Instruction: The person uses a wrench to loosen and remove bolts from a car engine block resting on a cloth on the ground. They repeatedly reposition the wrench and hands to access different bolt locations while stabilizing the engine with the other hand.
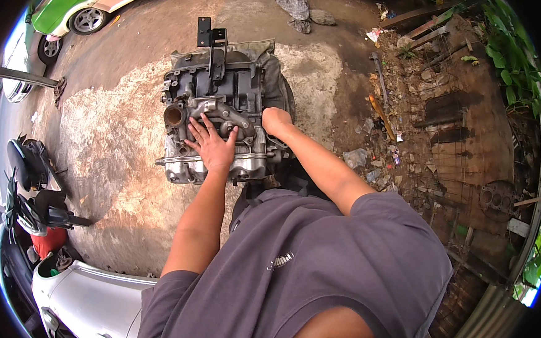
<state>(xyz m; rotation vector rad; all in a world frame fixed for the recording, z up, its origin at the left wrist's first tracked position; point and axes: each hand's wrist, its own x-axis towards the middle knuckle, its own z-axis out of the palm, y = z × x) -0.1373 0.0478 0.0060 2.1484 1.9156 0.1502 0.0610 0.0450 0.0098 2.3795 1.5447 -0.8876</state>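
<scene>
An engine with a ribbed silvery cover along its near side fills the upper middle of the head view. A black bracket rises from its far side. My left hand lies palm down, fingers spread, on a cast metal housing beside a round rusty port. My right hand is closed at the engine's right side; what its fingers hold is hidden. A grey-green cover or sheet shows behind the engine.
Parked cars stand at upper left, motorbikes at left and a silver car at lower left. Grey crumpled sacks lie beyond the engine on the stained concrete. Debris, boards and plants line the right.
</scene>
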